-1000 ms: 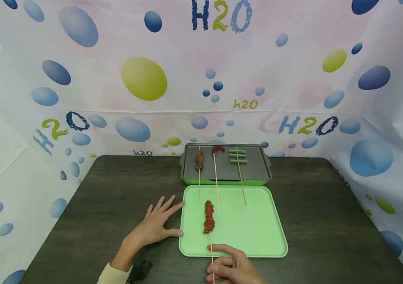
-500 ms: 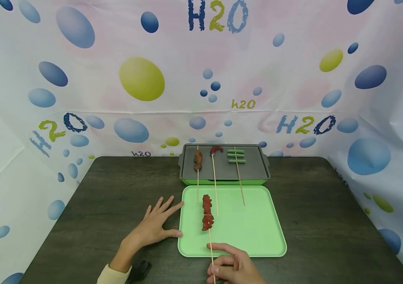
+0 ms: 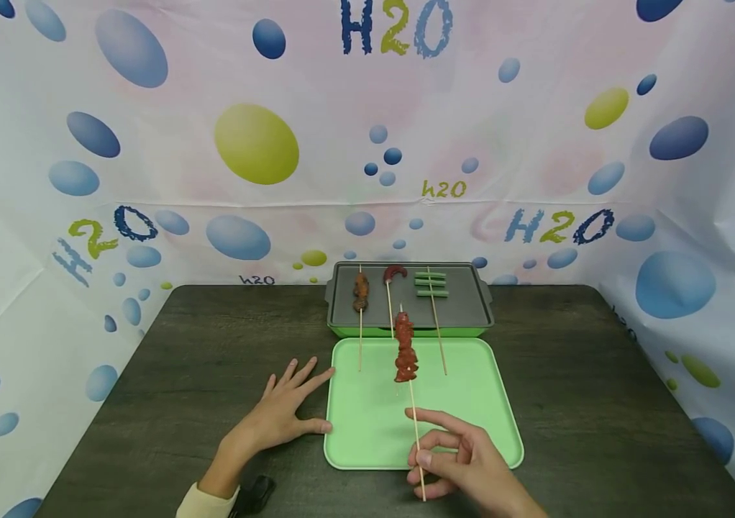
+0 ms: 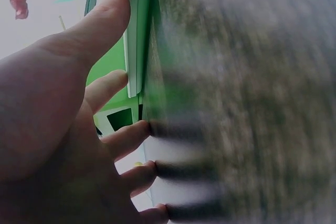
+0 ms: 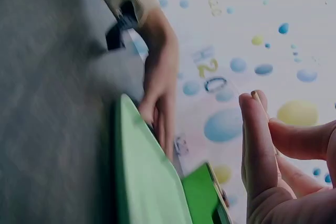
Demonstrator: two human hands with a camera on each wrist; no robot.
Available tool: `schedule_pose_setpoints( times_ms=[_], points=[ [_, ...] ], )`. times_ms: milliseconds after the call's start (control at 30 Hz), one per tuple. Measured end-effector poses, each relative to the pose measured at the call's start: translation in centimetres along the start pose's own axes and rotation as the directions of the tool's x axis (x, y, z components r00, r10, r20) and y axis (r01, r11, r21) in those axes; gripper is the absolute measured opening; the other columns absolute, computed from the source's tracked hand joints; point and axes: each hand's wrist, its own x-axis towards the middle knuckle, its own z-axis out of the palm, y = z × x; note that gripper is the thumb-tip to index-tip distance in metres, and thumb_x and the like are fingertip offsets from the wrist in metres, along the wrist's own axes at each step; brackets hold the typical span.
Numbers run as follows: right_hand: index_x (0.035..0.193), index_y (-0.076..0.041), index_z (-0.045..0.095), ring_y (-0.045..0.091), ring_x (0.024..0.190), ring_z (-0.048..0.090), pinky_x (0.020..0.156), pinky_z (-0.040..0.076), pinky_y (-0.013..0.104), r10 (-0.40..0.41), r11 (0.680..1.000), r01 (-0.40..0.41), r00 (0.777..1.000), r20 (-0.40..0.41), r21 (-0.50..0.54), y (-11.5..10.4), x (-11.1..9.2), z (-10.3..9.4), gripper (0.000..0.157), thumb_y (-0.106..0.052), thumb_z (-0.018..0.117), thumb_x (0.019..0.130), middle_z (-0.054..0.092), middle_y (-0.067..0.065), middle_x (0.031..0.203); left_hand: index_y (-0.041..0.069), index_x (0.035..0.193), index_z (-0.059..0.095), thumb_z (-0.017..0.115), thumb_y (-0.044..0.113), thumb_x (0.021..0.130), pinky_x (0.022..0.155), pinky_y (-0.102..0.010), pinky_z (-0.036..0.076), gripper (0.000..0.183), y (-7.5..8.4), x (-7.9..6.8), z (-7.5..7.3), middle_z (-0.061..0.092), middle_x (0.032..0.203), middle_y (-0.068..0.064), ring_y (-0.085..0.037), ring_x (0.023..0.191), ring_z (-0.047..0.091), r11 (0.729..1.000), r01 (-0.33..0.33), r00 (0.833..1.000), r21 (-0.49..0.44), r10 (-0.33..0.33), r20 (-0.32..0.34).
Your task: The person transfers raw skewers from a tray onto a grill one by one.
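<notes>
My right hand (image 3: pixel 454 457) pinches the bare lower part of a wooden skewer threaded with red meat pieces (image 3: pixel 405 349). In the head view this meat skewer overlaps the light green tray (image 3: pixel 471 424), its tip reaching over the front of the grill. My left hand (image 3: pixel 290 410) lies with fingers spread on the table, thumb and index fingertip at the tray's left edge. The left wrist view shows the thumb (image 4: pixel 105 19) against the tray's rim (image 4: pixel 134 35). In the right wrist view the stick (image 5: pixel 260 103) sits between thumb and fingers; the meat is out of that view.
Behind the tray stands a green grill with a grey top (image 3: pixel 471 309). On it lie a browned meat skewer (image 3: pixel 361 291), a curled sausage skewer (image 3: pixel 396 273) and a green vegetable skewer (image 3: pixel 431 283), their sticks jutting toward the tray. A patterned backdrop (image 3: pixel 329 144) rises behind the dark table (image 3: pixel 600 403).
My right hand has moved the red meat skewer forward and to the right, from over the tray's left part toward the grill. The left hand has stayed at the tray's edge.
</notes>
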Motion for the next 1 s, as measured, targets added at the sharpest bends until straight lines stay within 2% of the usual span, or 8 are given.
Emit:
schedule_pose_setpoints(
  times_ms=[100, 200, 333, 467, 667, 867, 1000],
  points=[
    [0.153, -0.002, 0.045, 0.026, 0.090, 0.075, 0.077, 0.060, 0.055, -0.025, 0.997, 0.021, 0.998, -0.054, -0.080, -0.8, -0.2, -1.2, 0.052, 0.000, 0.060, 0.103, 0.070, 0.014, 0.104, 0.020, 0.160, 0.040, 0.077, 0.054, 0.087, 0.106, -0.084, 0.004, 0.089, 0.1, -0.1, 0.0, 0.023, 0.166, -0.025, -0.058, 0.150, 0.008, 1.000, -0.015, 1.000, 0.000, 0.015, -0.008],
    [0.153, -0.001, 0.046, 0.027, 0.089, 0.075, 0.077, 0.060, 0.055, -0.014, 0.990, -0.003, 0.993, -0.116, -0.143, -1.3, -0.5, -2.3, 0.053, -0.004, 0.063, 0.102, 0.070, 0.018, 0.105, 0.020, 0.160, 0.041, 0.078, 0.053, 0.086, 0.104, -0.085, 0.006, 0.089, 0.1, -0.2, -0.1, 0.025, 0.164, -0.027, -0.060, 0.148, 0.010, 0.999, -0.039, 0.999, -0.006, 0.039, -0.026],
    [0.152, -0.001, 0.049, 0.027, 0.090, 0.075, 0.078, 0.060, 0.053, -0.005, 0.976, -0.035, 0.982, -0.188, -0.213, -1.9, -0.6, -4.1, 0.054, -0.008, 0.066, 0.101, 0.071, 0.023, 0.106, 0.021, 0.160, 0.041, 0.078, 0.054, 0.086, 0.105, -0.085, 0.004, 0.089, 0.1, -0.2, -0.2, 0.024, 0.165, -0.026, -0.059, 0.149, 0.009, 1.000, -0.023, 1.000, -0.019, 0.023, -0.021],
    [0.151, 0.006, 0.045, 0.028, 0.093, 0.076, 0.077, 0.060, 0.050, -0.035, 0.963, -0.026, 0.975, -0.219, -0.267, -2.5, -0.3, -6.2, 0.057, -0.008, 0.067, 0.101, 0.072, 0.023, 0.106, 0.022, 0.160, 0.041, 0.077, 0.056, 0.086, 0.106, -0.084, 0.004, 0.089, 0.0, -0.2, -0.1, 0.023, 0.166, -0.024, -0.057, 0.150, 0.008, 1.000, -0.009, 1.000, -0.015, 0.009, -0.008],
    [0.152, 0.011, 0.039, 0.027, 0.097, 0.075, 0.081, 0.059, 0.050, -0.044, 0.955, -0.032, 0.968, -0.249, -0.295, -3.2, 0.5, -9.2, 0.062, -0.009, 0.067, 0.101, 0.072, 0.022, 0.108, 0.023, 0.160, 0.042, 0.077, 0.057, 0.085, 0.105, -0.085, 0.006, 0.089, -0.2, -0.2, 0.0, 0.026, 0.165, -0.026, -0.060, 0.149, 0.011, 1.000, -0.029, 0.999, -0.008, 0.028, -0.025],
    [0.154, 0.013, 0.034, 0.021, 0.097, 0.075, 0.084, 0.060, 0.044, -0.042, 0.960, -0.033, 0.965, -0.260, -0.277, -3.8, 2.0, -11.4, 0.064, -0.008, 0.065, 0.102, 0.074, 0.018, 0.109, 0.020, 0.161, 0.040, 0.077, 0.054, 0.086, 0.107, -0.084, 0.003, 0.090, 0.1, -0.1, -0.3, 0.022, 0.167, -0.024, -0.057, 0.151, 0.006, 1.000, 0.005, 1.000, 0.002, -0.006, 0.020],
    [0.154, 0.015, 0.031, 0.020, 0.096, 0.075, 0.083, 0.060, 0.040, -0.050, 0.964, -0.022, 0.964, -0.261, -0.266, -4.5, 3.2, -12.5, 0.064, -0.007, 0.064, 0.103, 0.076, 0.014, 0.107, 0.020, 0.161, 0.040, 0.077, 0.055, 0.086, 0.108, -0.083, 0.003, 0.090, 0.2, -0.1, -0.3, 0.021, 0.167, -0.022, -0.055, 0.152, 0.006, 1.000, 0.022, 0.999, 0.012, -0.022, 0.027]
  ],
)
